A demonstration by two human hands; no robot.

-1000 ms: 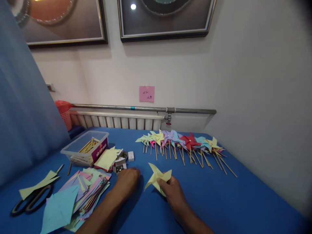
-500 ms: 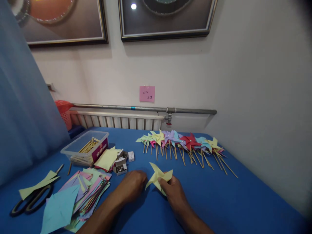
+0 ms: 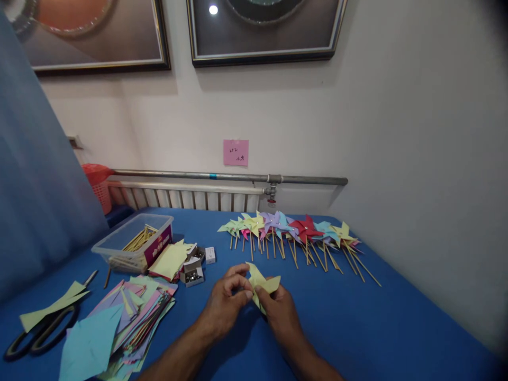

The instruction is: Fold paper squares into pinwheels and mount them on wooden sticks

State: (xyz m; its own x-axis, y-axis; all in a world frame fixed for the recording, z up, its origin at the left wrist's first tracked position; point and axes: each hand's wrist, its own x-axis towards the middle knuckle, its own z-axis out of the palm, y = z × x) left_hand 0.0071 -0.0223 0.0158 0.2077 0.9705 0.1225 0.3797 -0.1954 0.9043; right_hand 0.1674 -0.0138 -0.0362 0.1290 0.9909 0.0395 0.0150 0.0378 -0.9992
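A pale yellow paper pinwheel [image 3: 269,286] is held over the blue table in front of me, with no stick visible on it. My right hand [image 3: 282,313] grips it, the thumb pressed on its middle and the fingers behind. At its left blade is my left hand [image 3: 228,300], fingers curled and thumb tip against the paper's edge. Left of that hand lie small grey boxes of metal pins [image 3: 193,275] and a stack of yellow paper squares [image 3: 170,260].
Finished pinwheels [image 3: 305,228] on sticks lie in a row at the back right. A clear plastic box [image 3: 103,246] holds wooden sticks. Loose coloured papers [image 3: 93,338] and scissors [image 3: 53,333] under a yellow paper strip are at the left. A pipe [image 3: 238,177] runs along the wall.
My left hand has turned from a closed fist beside the pinwheel and moved right, its thumb and fingers now at the left blade. The right hand keeps its hold.
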